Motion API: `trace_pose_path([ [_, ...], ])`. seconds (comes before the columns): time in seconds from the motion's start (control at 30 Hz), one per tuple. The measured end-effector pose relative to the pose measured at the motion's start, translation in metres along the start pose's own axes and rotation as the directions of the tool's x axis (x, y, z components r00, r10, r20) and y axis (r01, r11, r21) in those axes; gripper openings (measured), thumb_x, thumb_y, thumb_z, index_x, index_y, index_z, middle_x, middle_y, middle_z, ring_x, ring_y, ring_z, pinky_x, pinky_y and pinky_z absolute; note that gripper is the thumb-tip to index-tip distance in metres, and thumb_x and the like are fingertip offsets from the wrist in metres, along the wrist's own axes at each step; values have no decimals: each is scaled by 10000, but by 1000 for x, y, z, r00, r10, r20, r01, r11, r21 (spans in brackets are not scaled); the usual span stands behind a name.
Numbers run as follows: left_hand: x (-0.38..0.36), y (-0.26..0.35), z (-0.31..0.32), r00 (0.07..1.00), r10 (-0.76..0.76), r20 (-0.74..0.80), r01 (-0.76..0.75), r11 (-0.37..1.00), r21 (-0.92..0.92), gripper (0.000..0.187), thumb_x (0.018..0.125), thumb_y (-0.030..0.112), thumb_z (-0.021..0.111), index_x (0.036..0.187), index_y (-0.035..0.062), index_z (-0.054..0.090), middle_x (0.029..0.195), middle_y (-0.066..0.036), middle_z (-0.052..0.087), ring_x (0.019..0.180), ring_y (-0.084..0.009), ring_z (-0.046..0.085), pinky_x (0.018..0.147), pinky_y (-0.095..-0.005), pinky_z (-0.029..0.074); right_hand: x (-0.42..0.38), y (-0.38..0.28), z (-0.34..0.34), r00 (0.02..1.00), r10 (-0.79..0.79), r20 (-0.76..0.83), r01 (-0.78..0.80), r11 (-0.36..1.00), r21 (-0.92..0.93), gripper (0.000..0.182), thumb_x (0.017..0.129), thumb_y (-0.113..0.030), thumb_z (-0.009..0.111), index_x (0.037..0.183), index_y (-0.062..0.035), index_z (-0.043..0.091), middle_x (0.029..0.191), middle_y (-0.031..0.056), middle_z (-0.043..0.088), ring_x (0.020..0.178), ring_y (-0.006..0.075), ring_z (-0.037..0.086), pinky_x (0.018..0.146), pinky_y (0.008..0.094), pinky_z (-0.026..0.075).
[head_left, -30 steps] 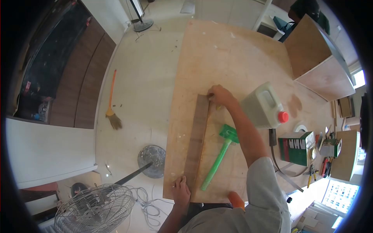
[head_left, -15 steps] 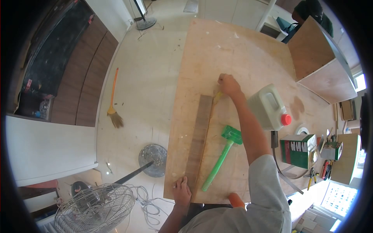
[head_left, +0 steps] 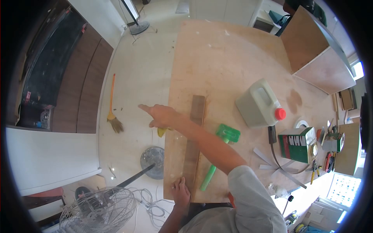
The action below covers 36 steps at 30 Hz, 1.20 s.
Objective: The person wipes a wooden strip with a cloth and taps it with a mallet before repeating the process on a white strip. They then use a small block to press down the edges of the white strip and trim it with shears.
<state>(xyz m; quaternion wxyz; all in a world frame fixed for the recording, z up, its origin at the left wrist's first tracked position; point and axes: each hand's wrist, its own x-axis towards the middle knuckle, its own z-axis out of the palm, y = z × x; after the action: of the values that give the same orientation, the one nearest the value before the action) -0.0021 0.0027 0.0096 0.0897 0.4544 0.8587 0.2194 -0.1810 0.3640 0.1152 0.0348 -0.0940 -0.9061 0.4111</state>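
Observation:
My left hand (head_left: 181, 192) is at the near end of a long brown wood strip (head_left: 194, 143), fingers closed on it at the table's front edge. My right hand (head_left: 161, 116) is stretched across the strip, beyond the left edge of the wooden tabletop (head_left: 229, 50). Its index finger points out to the left, and the other fingers are curled on a small yellow thing (head_left: 161, 132), mostly hidden. To the strip's right lies a green mallet-shaped tool (head_left: 228, 133), its handle partly behind my right forearm.
A jug with a red cap (head_left: 258, 103), a green-and-white can (head_left: 297, 143), pale strips and pliers (head_left: 313, 173) stand or lie at the right. A wooden box (head_left: 305, 39) is at the back right. Left are a fan (head_left: 97, 209) and broom (head_left: 115, 123); a person is partly visible top right.
My right hand has swung left and nearer, from beyond the strip's far end to past the table's left edge, with the yellow thing. My left hand stays on the strip.

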Motion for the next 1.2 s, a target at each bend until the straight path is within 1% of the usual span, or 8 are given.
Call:
trace_pose_path([
  [0.1, -1, -2, 3, 1000, -12, -4, 12, 1000, -1, 505, 919, 12, 648, 1417, 56, 584, 1322, -193, 628, 1194, -430, 585, 1013, -570, 458, -12, -8, -22, 957, 289, -25, -256, 881, 397, 779, 847, -264, 857, 1529, -76, 531, 984, 201, 748, 939, 389, 731, 852, 460, 579],
  [0.17, -5, -7, 8, 1000, -7, -4, 7, 999, -44, 505, 927, -1, 622, 1427, 49, 568, 1323, -221, 611, 1198, -457, 566, 1020, -577, 448, -25, 18, -22, 897, 397, -193, -259, 828, 498, 641, 879, -255, 844, 1445, -57, 616, 888, 140, 760, 804, 303, 732, 770, 420, 571],
  [0.3, -1, 0, 2, 999, -41, 10, 41, 998, -50, 498, 933, 0, 618, 1425, 45, 562, 1329, -221, 613, 1209, -443, 571, 1021, -570, 449, -64, 82, -43, 784, 479, -394, -108, 731, 674, 492, 910, -221, 821, 1338, -22, 682, 1005, 116, 780, 935, 232, 729, 826, 365, 570],
  [0.4, -1, -4, 4, 999, -37, 15, 38, 998, -42, 473, 939, 14, 624, 1409, 46, 579, 1321, -208, 623, 1195, -436, 582, 1000, -562, 465, -97, 107, -32, 590, 443, -675, -137, 879, 456, 384, 909, -157, 793, 1261, -26, 716, 1091, 180, 764, 1019, 314, 733, 888, 401, 580],
  [0.5, -1, -3, 4, 1000, -20, -15, 19, 999, -34, 443, 945, 37, 640, 1387, 55, 614, 1301, -183, 643, 1165, -422, 598, 968, -553, 495, -130, 119, 25, 659, 544, -520, -565, 814, 134, 323, 881, -126, 806, 1185, -36, 741, 1120, 197, 735, 1057, 385, 710, 927, 472, 566],
  [0.67, 0, -4, 5, 1000, -21, -12, 20, 999, -34, 446, 946, 29, 631, 1391, 47, 608, 1305, -199, 636, 1163, -433, 591, 979, -555, 488, -169, 66, 94, 426, 579, -695, -569, 769, 292, 248, 868, -130, 810, 1090, -49, 733, 1113, 202, 704, 1015, 445, 690, 904, 533, 556],
  [1.07, 0, -5, 4, 1000, -10, -14, 9, 998, -70, 431, 947, 14, 612, 1376, 41, 596, 1280, -218, 642, 1142, -435, 606, 989, -544, 461, -76, 147, -12, 434, 612, -661, -676, 706, 210, 206, 936, -174, 702, 1011, 12, 752, 1075, 282, 699, 1085, 474, 681, 915, 559, 568],
  [1.2, 2, -1, 2, 999, 18, -48, -20, 998, -55, 430, 952, 8, 609, 1380, 43, 589, 1281, -228, 638, 1136, -432, 612, 958, -545, 462, -85, 166, 11, 501, 511, -699, -608, 782, 136, 159, 922, -105, 704, 1056, -22, 720, 1130, 286, 671, 1048, 500, 668, 878, 566, 554],
])
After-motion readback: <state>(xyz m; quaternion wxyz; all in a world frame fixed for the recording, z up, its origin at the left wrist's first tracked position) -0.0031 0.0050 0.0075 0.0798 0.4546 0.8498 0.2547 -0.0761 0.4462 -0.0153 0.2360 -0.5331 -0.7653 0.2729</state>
